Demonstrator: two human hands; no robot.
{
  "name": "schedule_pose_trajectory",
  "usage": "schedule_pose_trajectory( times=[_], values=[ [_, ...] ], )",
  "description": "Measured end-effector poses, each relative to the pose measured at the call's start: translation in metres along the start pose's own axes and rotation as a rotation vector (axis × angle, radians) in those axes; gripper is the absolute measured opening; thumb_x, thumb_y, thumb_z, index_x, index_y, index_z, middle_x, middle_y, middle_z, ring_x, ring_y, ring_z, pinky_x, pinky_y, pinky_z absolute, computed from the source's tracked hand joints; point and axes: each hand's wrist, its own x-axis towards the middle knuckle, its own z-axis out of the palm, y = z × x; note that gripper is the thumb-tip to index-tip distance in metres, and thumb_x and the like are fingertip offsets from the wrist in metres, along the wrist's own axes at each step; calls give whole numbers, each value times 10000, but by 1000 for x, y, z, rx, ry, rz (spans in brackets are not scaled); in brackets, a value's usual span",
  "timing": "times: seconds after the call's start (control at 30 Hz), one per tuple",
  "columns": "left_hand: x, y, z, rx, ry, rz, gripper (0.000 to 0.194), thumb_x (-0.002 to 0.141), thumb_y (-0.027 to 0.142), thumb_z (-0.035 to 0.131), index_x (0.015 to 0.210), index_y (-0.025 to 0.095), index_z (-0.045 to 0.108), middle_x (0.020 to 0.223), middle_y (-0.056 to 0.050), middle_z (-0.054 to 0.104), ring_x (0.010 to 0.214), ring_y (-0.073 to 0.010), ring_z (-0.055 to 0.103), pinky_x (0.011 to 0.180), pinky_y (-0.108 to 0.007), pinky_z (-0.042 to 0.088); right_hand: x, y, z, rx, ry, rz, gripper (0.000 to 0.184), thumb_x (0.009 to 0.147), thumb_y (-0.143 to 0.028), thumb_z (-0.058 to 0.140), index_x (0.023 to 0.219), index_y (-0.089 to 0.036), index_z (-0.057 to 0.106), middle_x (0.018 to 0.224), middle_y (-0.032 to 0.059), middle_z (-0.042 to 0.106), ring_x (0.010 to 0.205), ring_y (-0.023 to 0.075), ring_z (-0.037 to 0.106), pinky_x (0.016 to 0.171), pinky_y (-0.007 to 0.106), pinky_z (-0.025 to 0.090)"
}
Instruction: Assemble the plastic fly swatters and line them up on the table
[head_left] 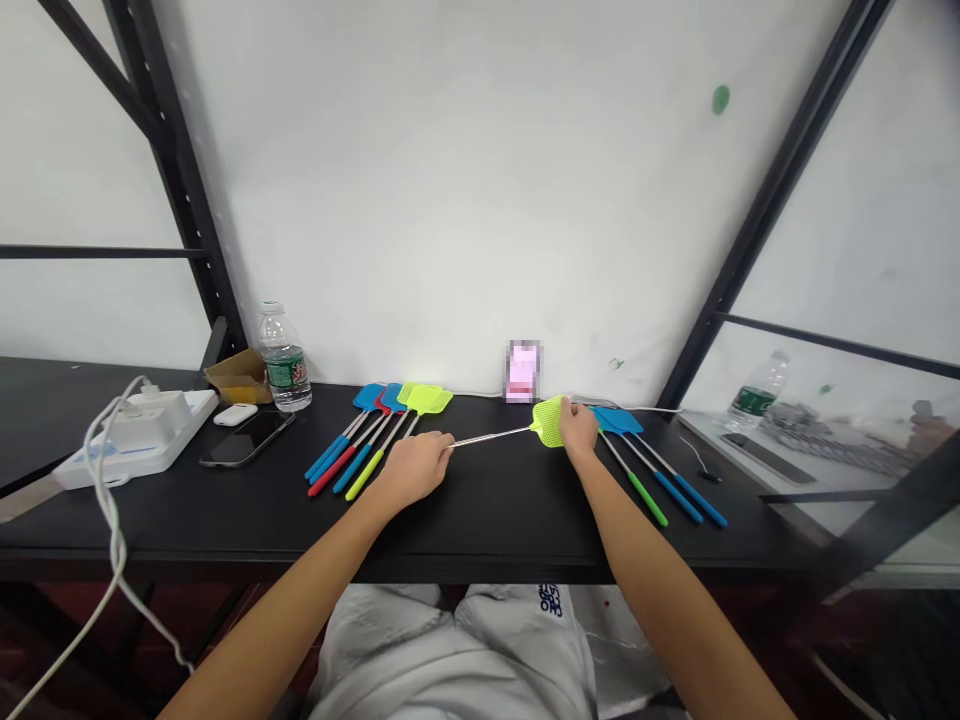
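- Pale trousers point(450, 650) fill the bottom of the view, just below the front edge of a black table point(487, 530).
- Left hand point(412, 470): curled shut around the handle end of a lime-green fly swatter point(549, 425), resting just above the table.
- Right hand point(577, 425): fingers closed on the swatter's mesh head, partly covering its right side; the exact grip is hidden.
- That swatter lies level across the table, its thin metal shaft stretched between the hands.
- Left of it, a row of four swatters point(375, 440) lies fanned out, with blue, red, blue and lime handles.
- Right of it, three more swatters point(645, 465) lie side by side, with blue heads and green and blue handles, just beside the right hand.
- Behind the hands, a blurred pink object point(523, 371) stands against the white wall point(450, 180).
- Farther left sit a water bottle point(285, 365), a cardboard piece point(238, 378), a white earbud case point(235, 414), a black phone point(246, 440) and a white power strip point(127, 440) with a white cable point(112, 520) trailing over the table edge.
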Motion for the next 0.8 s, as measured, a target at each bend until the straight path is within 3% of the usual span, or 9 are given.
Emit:
schedule_pose_trajectory(
  times=[0.43, 0.67, 0.8],
  values=[
    [0, 3, 4, -16, 16, -19, 224, 947, 295, 374, 904, 230, 584, 892, -50, 646, 847, -211, 621, 661, -289, 375, -27, -29, 8, 50, -47, -116, 402, 906, -495, 400, 740, -187, 598, 756, 122, 667, 717, 253, 593, 604, 298, 359],
    [0, 7, 5, -13, 1, -46, 223, 953, 295, 362, 935, 226, 573, 915, -54, 647, 867, -213, 621, 661, -286, 374, -29, -34, 6, 91, -83, -88, 377, 877, -515, 436, 795, -184, 596, 832, 136, 678, 813, 275, 610, 669, 317, 401],
    [1, 10, 6, -39, 69, -94, 228, 963, 303, 349, 972, 227, 564, 934, -56, 653, 876, -213, 624, 676, -289, 382, -24, -35, 0, 269, -6, -10, 364, 858, -525, 456, 861, -179, 570, 886, 137, 677, 836, 264, 613, 693, 320, 430]
  ],
)
